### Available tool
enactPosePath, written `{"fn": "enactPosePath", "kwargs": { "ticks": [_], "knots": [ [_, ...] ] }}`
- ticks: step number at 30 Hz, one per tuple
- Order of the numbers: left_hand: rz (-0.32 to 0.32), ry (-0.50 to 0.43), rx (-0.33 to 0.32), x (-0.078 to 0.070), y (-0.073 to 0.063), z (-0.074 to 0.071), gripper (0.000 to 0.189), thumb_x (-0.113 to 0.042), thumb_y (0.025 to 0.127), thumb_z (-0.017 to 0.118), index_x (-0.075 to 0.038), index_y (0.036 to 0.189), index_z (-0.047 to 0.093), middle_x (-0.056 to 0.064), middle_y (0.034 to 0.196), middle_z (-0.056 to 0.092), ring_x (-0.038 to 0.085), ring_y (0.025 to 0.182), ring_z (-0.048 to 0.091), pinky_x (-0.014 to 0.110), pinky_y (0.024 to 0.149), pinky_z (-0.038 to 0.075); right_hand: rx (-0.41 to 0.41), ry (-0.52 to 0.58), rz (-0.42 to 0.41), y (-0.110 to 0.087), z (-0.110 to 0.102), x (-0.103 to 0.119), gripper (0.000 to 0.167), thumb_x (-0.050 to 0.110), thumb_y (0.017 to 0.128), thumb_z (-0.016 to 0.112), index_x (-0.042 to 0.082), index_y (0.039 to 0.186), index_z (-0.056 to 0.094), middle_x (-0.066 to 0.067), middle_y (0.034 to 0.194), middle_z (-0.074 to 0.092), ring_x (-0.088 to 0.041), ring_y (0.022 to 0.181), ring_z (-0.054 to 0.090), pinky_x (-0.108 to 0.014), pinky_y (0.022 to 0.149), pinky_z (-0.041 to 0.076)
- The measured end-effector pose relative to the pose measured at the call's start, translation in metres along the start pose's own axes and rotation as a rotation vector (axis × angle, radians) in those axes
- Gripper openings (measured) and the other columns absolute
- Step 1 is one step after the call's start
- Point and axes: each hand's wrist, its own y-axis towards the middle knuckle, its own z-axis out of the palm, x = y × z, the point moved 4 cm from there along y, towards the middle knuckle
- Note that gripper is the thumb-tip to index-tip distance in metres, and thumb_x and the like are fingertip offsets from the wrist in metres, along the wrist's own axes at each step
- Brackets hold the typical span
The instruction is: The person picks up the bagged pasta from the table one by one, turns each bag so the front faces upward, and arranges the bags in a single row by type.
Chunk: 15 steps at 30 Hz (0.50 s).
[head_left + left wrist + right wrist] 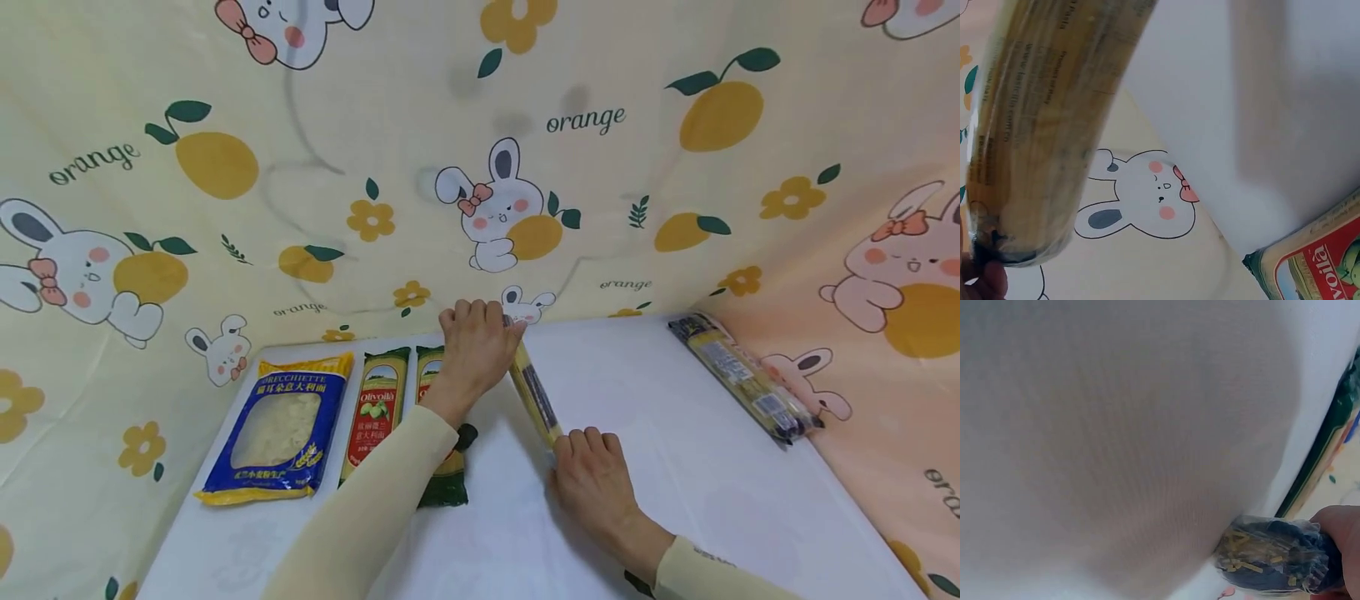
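A long clear pack of spaghetti (534,392) is held above the white table, tilted, with one end away from me. My left hand (480,346) grips its far end, which the fingers hide in the head view. Around the near end curl the fingers of my right hand (596,479). The left wrist view shows the pack's printed side (1047,125), dark at the end where fingertips pinch it. In the right wrist view, the pack's crinkled end (1272,556) shows short yellow pieces beside my fingers.
Left on the white table (622,375) lies a blue and yellow orecchiette bag (273,425). Beside it are two green and red Olivoilà pasta packs, one whole (378,400), one partly behind my left forearm (444,490). Another clear pasta pack (742,375) lies along the right edge. Patterned cloth (390,108) rises behind.
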Motion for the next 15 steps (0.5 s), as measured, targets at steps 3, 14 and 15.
{"fn": "enactPosePath", "kwargs": {
  "ticks": [3,14,15],
  "knots": [
    [0.014,0.017,-0.019,-0.002,0.0,0.001,0.056,-0.062,0.103,0.056,-0.007,0.1,0.061,0.008,0.086,0.057,0.029,0.088,0.049,0.043,0.079,0.03,0.011,-0.013,0.004,-0.001,0.0,0.003,0.038,0.021,0.068,0.081,0.006,0.077,0.048,-0.007,0.069,0.046,-0.029,0.066,0.047,-0.043,0.064,0.038],
    [0.081,-0.044,0.044,-0.011,0.001,0.002,0.026,-0.032,0.111,0.05,-0.009,0.115,0.063,0.006,0.095,0.06,0.027,0.094,0.048,0.042,0.083,0.032,0.187,-0.012,-0.033,-0.009,0.004,0.034,0.061,0.058,0.087,0.079,0.004,0.085,0.05,-0.01,0.077,0.047,-0.03,0.076,0.048,-0.043,0.073,0.039],
    [0.083,-0.054,0.049,-0.012,0.001,0.001,0.025,-0.031,0.111,0.049,-0.009,0.115,0.063,0.006,0.095,0.059,0.027,0.095,0.047,0.042,0.084,0.032,0.193,-0.009,-0.033,-0.009,0.003,0.035,0.059,0.057,0.088,0.077,0.004,0.085,0.05,-0.01,0.078,0.048,-0.03,0.077,0.049,-0.043,0.073,0.04]
  ]
}}
